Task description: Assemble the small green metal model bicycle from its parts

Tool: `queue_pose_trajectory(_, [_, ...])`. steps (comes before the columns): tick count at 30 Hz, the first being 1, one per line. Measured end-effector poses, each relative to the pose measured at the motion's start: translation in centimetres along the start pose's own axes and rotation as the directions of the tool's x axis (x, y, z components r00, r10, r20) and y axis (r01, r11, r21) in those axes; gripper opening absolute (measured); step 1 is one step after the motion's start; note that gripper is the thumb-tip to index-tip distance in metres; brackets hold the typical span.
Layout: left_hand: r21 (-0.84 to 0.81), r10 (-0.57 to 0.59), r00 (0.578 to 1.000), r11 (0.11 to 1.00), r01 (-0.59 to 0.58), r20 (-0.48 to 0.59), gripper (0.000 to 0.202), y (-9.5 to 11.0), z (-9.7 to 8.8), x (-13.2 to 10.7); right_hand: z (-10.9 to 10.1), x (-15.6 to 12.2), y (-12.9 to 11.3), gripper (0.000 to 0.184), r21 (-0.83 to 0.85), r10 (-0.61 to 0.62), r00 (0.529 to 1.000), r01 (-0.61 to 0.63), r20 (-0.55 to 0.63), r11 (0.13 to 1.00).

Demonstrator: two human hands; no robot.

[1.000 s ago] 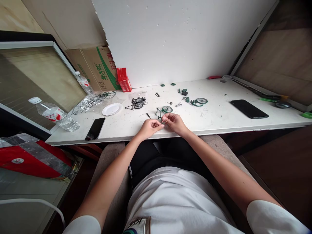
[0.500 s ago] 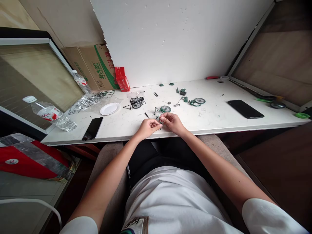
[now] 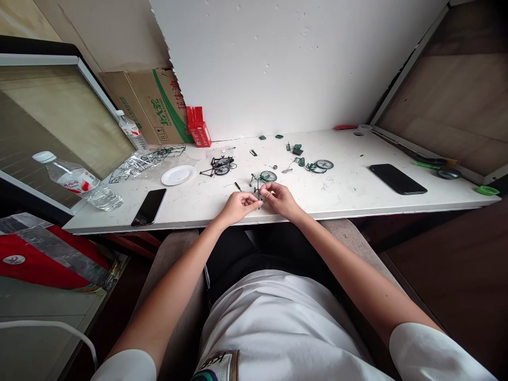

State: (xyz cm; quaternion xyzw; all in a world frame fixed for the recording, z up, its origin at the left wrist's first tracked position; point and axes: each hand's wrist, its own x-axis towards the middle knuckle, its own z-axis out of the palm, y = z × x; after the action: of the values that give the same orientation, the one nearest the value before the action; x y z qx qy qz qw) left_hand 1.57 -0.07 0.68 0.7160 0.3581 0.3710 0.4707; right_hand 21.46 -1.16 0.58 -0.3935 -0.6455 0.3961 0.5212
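- Grip: left hand (image 3: 239, 206) and right hand (image 3: 281, 201) both pinching small green part (image 3: 259, 207), near side of counter (image 3: 341, 198).
- Step: I'd say fine fitting.
- Next: probably calls for steady alignment.

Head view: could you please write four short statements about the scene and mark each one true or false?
1. The left hand and the right hand are both at the green model bicycle. True.
2. A red box and a white plate are left of both hands in the picture. True.
3. The left hand holds the white plate. False: the white plate lies on the desk.
4. The red box stands nearer the desk's front edge than the white plate. False: it stands farther back.
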Motion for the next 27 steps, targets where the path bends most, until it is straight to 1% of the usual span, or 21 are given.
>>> queue_pose_trajectory(3, [0.013,0.001,1.000,1.000,-0.001,-0.005,0.042,-0.14,0.04,0.01,0.10,-0.10,-0.13,0.050,0.005,-0.010,1.000,0.011,-0.024,1.000])
queue_pose_trajectory(9, [0.028,-0.007,1.000,1.000,0.007,-0.004,0.042,0.06,0.07,-0.10,0.29,-0.13,-0.26,0.050,-0.021,-0.023,0.999,0.022,-0.035,1.000])
queue_pose_trajectory(14, [0.038,0.002,1.000,0.999,-0.001,-0.007,0.042,0.15,0.08,-0.13,0.29,-0.17,-0.32,0.048,-0.031,-0.038,0.999,0.037,-0.029,0.999])
queue_pose_trajectory(22, [0.045,0.031,0.999,0.999,-0.030,-0.024,0.039,-0.42,0.16,0.04,0.27,-0.14,0.13,0.052,-0.104,-0.050,0.998,0.046,-0.036,0.993])
queue_pose_trajectory(27, [0.072,0.049,0.998,0.996,-0.047,-0.032,0.038,-0.60,0.30,-0.02,0.36,-0.21,-0.02,0.052,-0.113,-0.038,0.999,0.037,-0.010,0.993])
